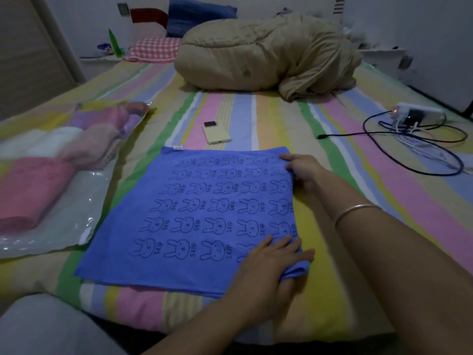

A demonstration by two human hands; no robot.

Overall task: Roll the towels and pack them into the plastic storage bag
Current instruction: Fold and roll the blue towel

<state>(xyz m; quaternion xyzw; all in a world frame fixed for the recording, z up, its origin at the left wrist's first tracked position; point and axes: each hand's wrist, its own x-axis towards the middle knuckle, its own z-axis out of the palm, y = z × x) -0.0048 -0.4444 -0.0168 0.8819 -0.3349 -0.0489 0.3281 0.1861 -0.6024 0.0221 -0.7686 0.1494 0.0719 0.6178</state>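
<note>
A blue towel (199,216) printed with rabbits lies folded flat on the striped bed. My left hand (271,265) grips its near right corner, where the edge is lifted and bunched under my fingers. My right hand (303,170) holds the far right corner, fingers curled over the edge. To the left lies the clear plastic storage bag (76,226). Inside it sit rolled towels: a pink towel roll (33,185) nearest me, with white and pale purple rolls behind it.
A yellow phone (217,133) lies just beyond the towel. A bundled beige duvet (266,55) fills the bed's far end, next to a checked pillow (153,49). A power strip (419,115) with tangled cables (422,149) lies at the right.
</note>
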